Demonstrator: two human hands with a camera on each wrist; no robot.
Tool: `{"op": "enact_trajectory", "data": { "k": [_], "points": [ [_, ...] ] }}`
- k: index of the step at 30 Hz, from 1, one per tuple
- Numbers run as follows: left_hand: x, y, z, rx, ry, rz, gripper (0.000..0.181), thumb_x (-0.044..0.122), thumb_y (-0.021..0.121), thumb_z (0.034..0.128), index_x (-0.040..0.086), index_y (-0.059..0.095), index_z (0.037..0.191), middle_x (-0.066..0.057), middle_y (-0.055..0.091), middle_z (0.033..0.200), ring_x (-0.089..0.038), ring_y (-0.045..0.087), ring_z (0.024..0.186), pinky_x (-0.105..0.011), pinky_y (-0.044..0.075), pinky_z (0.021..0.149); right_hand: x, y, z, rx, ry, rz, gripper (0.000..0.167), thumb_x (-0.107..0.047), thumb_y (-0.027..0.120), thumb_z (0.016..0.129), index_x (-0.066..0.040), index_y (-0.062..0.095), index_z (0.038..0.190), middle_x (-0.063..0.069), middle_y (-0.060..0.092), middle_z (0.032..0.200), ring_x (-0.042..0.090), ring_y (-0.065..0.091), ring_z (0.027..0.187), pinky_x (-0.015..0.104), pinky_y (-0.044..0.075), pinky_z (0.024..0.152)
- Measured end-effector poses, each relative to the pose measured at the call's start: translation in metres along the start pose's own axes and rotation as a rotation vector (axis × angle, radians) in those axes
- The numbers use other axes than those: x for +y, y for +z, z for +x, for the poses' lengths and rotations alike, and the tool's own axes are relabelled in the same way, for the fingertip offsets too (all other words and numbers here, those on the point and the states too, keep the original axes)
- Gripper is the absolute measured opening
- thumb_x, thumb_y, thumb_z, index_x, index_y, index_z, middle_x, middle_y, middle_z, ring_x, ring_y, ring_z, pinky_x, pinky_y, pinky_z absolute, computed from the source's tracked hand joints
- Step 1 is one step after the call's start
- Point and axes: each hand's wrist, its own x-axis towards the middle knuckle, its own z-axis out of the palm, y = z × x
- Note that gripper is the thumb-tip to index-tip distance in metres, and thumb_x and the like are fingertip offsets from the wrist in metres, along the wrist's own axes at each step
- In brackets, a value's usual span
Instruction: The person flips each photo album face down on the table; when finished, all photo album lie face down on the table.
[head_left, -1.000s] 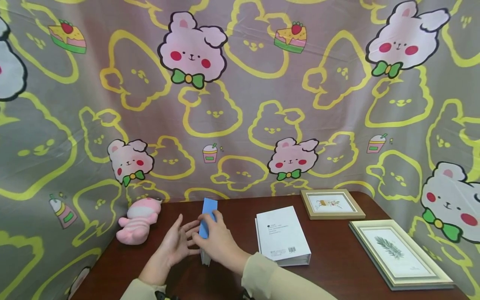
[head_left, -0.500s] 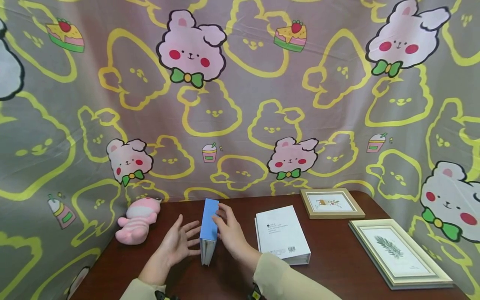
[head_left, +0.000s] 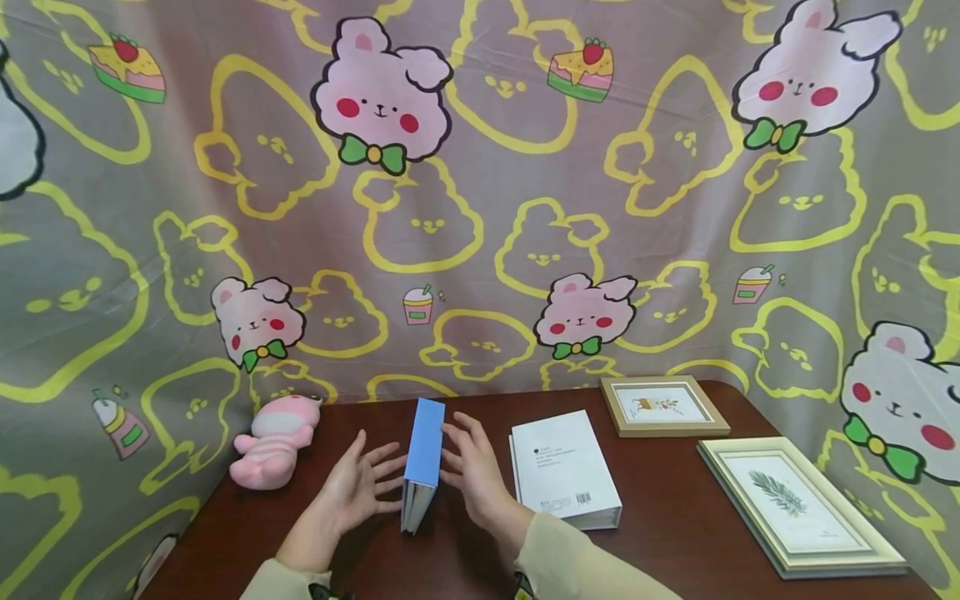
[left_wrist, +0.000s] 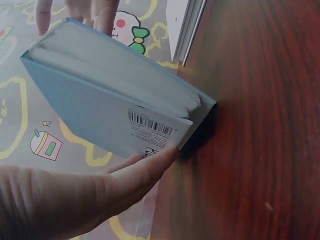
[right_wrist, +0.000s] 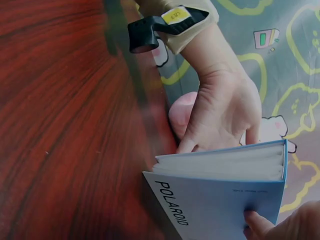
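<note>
A photo album (head_left: 423, 442) with a blue spine stands on edge on the table, spine upward and pages facing down. Its front cover (right_wrist: 215, 200) reads POLAROID in the right wrist view; a barcode shows on the back cover (left_wrist: 100, 105) in the left wrist view. To its left, my left hand (head_left: 350, 490) has its fingers spread and straight, the tips against or very close to the back cover. On the other side, my right hand (head_left: 480, 475) has loosely extended fingers at the front cover; whether they press it I cannot tell.
Right of the album lies a white book (head_left: 566, 475) with a barcode. Two picture frames, one tan (head_left: 626, 432) and one cream (head_left: 817, 558), lie farther right on the dark wood table (head_left: 652, 533). A pink plush toy (head_left: 273, 442) sits at left, before a patterned curtain (head_left: 480, 183).
My right hand has let go of the album's spine and drawn back to its right side. The album's top has shifted slightly right. My left hand has stayed nearly still.
</note>
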Motion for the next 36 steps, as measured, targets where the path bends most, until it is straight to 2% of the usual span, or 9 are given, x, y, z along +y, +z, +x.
{"op": "enact_trajectory", "data": {
  "k": [5,12,18,25,30,36],
  "points": [
    [-0.001,0.000,0.000,0.010,-0.003,0.014,0.100,0.075,0.014,0.0996,-0.002,-0.002,0.161,-0.033,0.007,0.163,-0.056,0.008,0.147,-0.074,0.019,0.110,0.003,-0.005,-0.002,0.024,0.012,0.065,0.061,-0.034,0.040,0.110,-0.003,0.018,0.158,0.024,0.040,0.156,0.046,0.047,0.135,0.059,0.044,0.103],
    [-0.002,-0.004,0.000,-0.004,0.005,0.013,0.099,0.075,0.013,0.0998,-0.002,-0.003,0.161,-0.033,0.008,0.163,-0.054,0.006,0.149,-0.071,0.021,0.111,0.009,-0.009,-0.005,0.052,0.015,0.130,0.064,-0.032,0.037,0.111,-0.008,0.005,0.161,0.026,0.040,0.156,0.047,0.046,0.136,0.058,0.043,0.105],
    [-0.003,-0.010,-0.005,-0.001,0.017,0.032,0.100,0.075,0.011,0.0991,-0.002,-0.006,0.161,-0.033,0.006,0.163,-0.051,0.003,0.150,-0.069,0.024,0.110,0.015,-0.012,-0.005,0.070,0.034,0.153,0.064,-0.032,0.036,0.111,-0.010,0.002,0.161,0.029,0.037,0.156,0.048,0.043,0.138,0.058,0.043,0.104],
    [-0.003,-0.016,-0.012,0.031,0.025,0.041,0.099,0.074,0.013,0.0999,-0.002,-0.004,0.161,-0.032,0.009,0.163,-0.051,0.003,0.150,-0.069,0.025,0.109,0.030,-0.016,0.000,0.082,0.099,0.150,0.068,-0.035,0.037,0.111,-0.011,-0.001,0.161,0.031,0.032,0.158,0.050,0.036,0.141,0.062,0.036,0.109],
    [-0.003,-0.016,-0.014,0.049,0.037,0.047,0.099,0.074,0.014,0.1003,-0.003,-0.004,0.161,-0.032,0.011,0.163,-0.051,0.003,0.149,-0.071,0.021,0.110,0.039,-0.015,0.002,0.086,0.130,0.140,0.069,-0.036,0.039,0.110,-0.011,0.000,0.160,0.033,0.031,0.158,0.050,0.035,0.142,0.062,0.036,0.109],
    [-0.002,-0.015,-0.016,0.080,0.036,0.057,0.100,0.074,0.015,0.1000,-0.003,-0.002,0.161,-0.033,0.012,0.163,-0.051,0.006,0.149,-0.070,0.025,0.108,0.041,-0.014,0.002,0.113,0.148,0.127,0.069,-0.035,0.042,0.109,-0.010,0.001,0.160,0.034,0.031,0.157,0.049,0.034,0.143,0.063,0.033,0.110]
  ]
}}
